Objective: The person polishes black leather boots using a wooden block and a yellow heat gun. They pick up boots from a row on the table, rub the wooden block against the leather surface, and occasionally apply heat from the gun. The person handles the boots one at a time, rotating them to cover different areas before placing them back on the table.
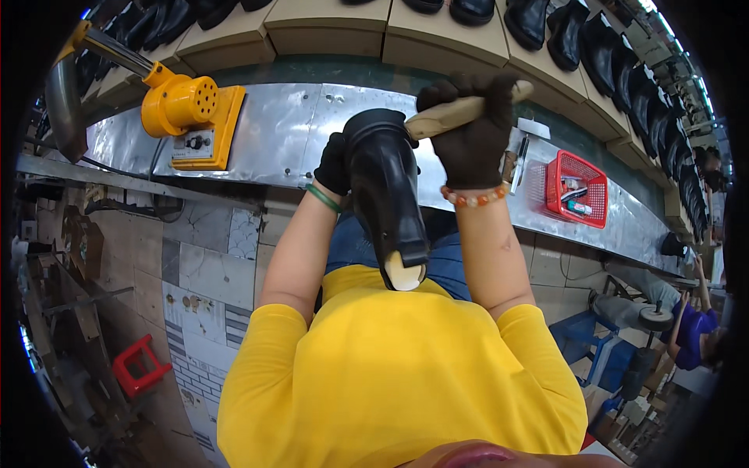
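A black leather boot (pixel 382 183) is held upright-to-tilted in front of my chest, over the near edge of the metal bench. Its opening faces me, and a pale insert (pixel 404 273) shows inside. My left hand (pixel 333 164), in a dark glove, grips the boot's left side; part of the fingers is hidden behind it. My right hand (pixel 474 129), gloved too, is closed round a wooden-handled tool (pixel 445 118). That tool's left end meets or nearly meets the boot's far right edge; its working part cannot be made out.
The metal bench (pixel 285 129) carries a yellow machine (pixel 183 109) at left and a red basket (pixel 576 187) of small items at right. A thin tool (pixel 521 162) lies nearer. Boxes (pixel 328 27) bearing black shoes line the far side. A red stool (pixel 140 365) and another person (pixel 697 335) appear at the sides.
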`<state>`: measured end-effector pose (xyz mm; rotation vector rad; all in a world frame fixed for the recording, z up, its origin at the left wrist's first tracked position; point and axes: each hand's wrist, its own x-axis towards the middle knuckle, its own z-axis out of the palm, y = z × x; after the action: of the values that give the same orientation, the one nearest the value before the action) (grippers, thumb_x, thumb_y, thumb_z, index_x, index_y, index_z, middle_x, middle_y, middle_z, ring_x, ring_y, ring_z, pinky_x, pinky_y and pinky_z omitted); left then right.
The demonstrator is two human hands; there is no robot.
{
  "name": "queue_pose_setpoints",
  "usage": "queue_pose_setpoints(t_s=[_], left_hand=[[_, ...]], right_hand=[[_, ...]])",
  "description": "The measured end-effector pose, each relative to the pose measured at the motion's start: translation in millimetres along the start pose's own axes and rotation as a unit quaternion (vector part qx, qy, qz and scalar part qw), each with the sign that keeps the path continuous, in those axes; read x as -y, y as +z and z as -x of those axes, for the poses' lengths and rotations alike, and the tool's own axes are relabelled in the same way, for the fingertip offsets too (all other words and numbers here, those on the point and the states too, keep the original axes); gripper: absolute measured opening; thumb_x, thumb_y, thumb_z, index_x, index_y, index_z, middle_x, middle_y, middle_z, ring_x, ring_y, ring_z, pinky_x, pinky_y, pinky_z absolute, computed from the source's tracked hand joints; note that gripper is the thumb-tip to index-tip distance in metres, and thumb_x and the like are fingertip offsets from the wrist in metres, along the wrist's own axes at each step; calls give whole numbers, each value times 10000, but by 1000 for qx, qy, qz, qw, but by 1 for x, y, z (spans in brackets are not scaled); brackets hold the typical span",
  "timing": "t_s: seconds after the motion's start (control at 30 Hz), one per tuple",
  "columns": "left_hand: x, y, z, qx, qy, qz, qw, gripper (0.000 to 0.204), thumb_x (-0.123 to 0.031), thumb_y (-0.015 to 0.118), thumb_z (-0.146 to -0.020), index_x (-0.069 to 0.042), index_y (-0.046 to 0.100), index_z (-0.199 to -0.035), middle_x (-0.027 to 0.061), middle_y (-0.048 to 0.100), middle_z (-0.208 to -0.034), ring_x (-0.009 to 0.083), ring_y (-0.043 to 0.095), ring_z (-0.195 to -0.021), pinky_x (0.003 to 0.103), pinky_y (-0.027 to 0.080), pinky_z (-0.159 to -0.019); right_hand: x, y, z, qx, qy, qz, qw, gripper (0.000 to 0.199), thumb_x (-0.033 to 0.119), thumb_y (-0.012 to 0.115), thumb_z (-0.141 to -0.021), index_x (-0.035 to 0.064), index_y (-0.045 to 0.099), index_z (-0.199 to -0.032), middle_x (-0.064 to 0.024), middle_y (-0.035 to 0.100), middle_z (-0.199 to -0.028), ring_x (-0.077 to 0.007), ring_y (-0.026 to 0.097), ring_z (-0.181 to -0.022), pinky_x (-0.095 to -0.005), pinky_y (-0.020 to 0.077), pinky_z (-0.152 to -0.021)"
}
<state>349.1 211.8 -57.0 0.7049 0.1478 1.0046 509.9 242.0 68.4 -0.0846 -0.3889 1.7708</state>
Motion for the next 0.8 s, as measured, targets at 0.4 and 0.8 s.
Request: queue_pose_setpoints(t_s=[0.4, 0.8], left_hand=[[-7, -28, -5, -19, 9, 83, 996, 1033, -715, 572, -691, 0, 306, -1386, 224, 428, -1348, 339, 466, -1219, 460, 385, -1030], [-12, -39, -8, 0, 5, 181, 984, 945, -619, 605, -727, 15, 327, -1370, 204, 445, -1340, 312, 489, -1197, 445, 397, -1025]], right_hand=[[-25, -5, -26, 14, 15, -87, 996, 446, 506, 679, -780, 151, 445, -643, 58, 354, -610, -86, 385, -577, -265, 377, -611], [-26, -6, -35, -51, -23, -55, 997, 434, 518, 615, -834, 159, 439, -666, 31, 327, -603, -126, 354, -521, -283, 352, -537]])
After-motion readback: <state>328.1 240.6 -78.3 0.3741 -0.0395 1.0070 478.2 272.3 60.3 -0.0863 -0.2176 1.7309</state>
